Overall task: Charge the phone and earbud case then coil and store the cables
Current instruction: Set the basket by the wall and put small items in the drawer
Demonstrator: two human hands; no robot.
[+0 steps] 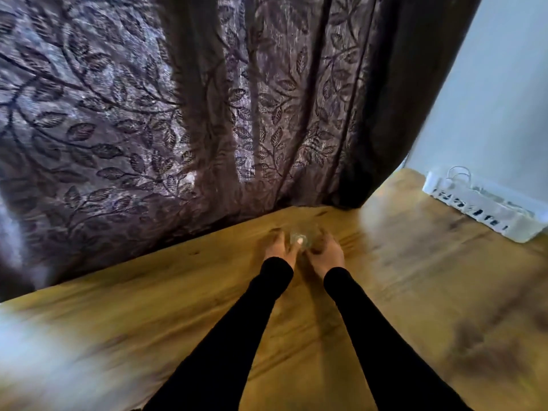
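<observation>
Dim, warm indoor light. Daylight seeps through the patterned curtain (178, 114), with bright patches at its left edge. Glare washes the wooden table (415, 277) at near left and near the curtain foot. Heavy motion blur throughout; both hands look smeared, details probably unreadable. Wide-angle bending at the edges.

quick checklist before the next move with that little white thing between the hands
1. Both hands on the work: ok, left hand and right hand meet at a small white object.
2. What the object is: cannot tell, motion blur.
3. Grip firm: cannot tell, fingers blurred.
4. White basket ready for storage: ok, on the wooden table by the wall, far right, a cable loop showing at its rim.
5. Curtain clear of the hands: ok, hangs behind them.
</observation>
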